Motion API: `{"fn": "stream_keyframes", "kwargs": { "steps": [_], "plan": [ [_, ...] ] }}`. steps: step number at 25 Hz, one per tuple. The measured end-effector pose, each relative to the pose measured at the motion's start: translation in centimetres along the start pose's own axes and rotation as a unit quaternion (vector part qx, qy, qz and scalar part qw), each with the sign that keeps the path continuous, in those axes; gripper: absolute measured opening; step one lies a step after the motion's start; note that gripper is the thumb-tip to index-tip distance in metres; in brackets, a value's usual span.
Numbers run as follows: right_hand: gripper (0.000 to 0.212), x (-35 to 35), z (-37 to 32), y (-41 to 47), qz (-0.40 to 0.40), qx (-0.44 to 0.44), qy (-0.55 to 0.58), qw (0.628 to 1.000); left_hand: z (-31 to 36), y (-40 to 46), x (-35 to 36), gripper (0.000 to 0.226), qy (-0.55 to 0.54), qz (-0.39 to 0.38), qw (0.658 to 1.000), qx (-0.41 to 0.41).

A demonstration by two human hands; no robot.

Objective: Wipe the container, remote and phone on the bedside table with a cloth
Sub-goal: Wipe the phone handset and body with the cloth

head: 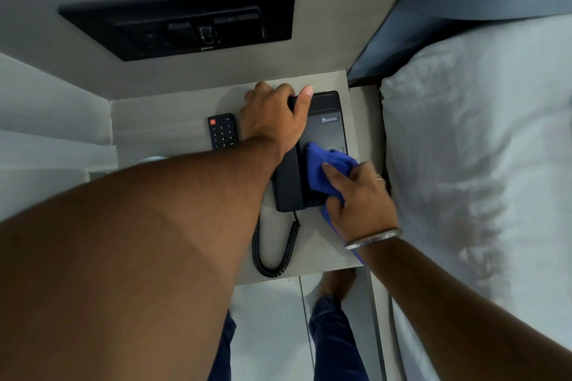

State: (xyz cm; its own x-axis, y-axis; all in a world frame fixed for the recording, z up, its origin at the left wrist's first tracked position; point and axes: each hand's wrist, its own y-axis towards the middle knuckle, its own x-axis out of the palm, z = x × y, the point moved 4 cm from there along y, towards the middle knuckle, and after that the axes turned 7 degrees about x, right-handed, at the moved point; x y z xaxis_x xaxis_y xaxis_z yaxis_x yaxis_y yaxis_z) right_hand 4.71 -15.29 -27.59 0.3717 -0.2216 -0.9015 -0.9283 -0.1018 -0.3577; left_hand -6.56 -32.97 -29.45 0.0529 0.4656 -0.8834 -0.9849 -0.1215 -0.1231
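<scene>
A black desk phone (328, 124) lies on the pale bedside table (173, 120), its coiled cord (275, 254) looping toward the front edge. My left hand (272, 114) grips the top end of the handset (288, 182), thumb over the phone's upper edge. My right hand (359, 195) holds a blue cloth (322, 164) pressed on the phone's keypad area. A black remote (223, 131) with a red button lies just left of my left wrist. A pale rounded rim (153, 159), perhaps the container, peeks out above my left forearm; the rest is hidden.
A black switch and socket panel (185, 22) is on the wall behind the table. A bed with a white pillow (476, 145) and dark headboard (458, 0) borders the table on the right. My legs and foot (337, 284) show below on the pale floor.
</scene>
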Motion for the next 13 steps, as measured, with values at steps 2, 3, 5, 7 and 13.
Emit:
{"fn": "stream_keyframes", "kwargs": {
  "steps": [2, 3, 5, 7, 13],
  "plan": [
    [0.055, 1.1, -1.3, -0.6, -0.045, -0.052, -0.005, 0.998, -0.1, 0.0, 0.0, 0.074, 0.002, -0.001, 1.000, 0.002],
    [0.057, 1.4, -0.8, -0.7, -0.070, -0.047, -0.018, 0.996, -0.1, 0.0, 0.0, 0.074, 0.002, -0.002, 1.000, 0.004],
    [0.059, 1.4, 1.4, -0.9, -0.067, 0.012, -0.032, 0.997, -0.1, 0.0, 0.0, 0.075, 0.003, -0.005, 1.000, 0.006],
    [0.061, 0.9, 3.0, -1.7, -0.019, 0.091, -0.002, 0.996, -0.1, 0.0, 0.0, 0.075, 0.004, -0.006, 1.000, 0.002],
    [0.071, 3.8, -0.8, -4.3, -0.064, -0.045, -0.030, 0.996, -0.2, 0.1, 0.2, 0.072, 0.013, -0.005, 1.000, 0.001]
  ]
}}
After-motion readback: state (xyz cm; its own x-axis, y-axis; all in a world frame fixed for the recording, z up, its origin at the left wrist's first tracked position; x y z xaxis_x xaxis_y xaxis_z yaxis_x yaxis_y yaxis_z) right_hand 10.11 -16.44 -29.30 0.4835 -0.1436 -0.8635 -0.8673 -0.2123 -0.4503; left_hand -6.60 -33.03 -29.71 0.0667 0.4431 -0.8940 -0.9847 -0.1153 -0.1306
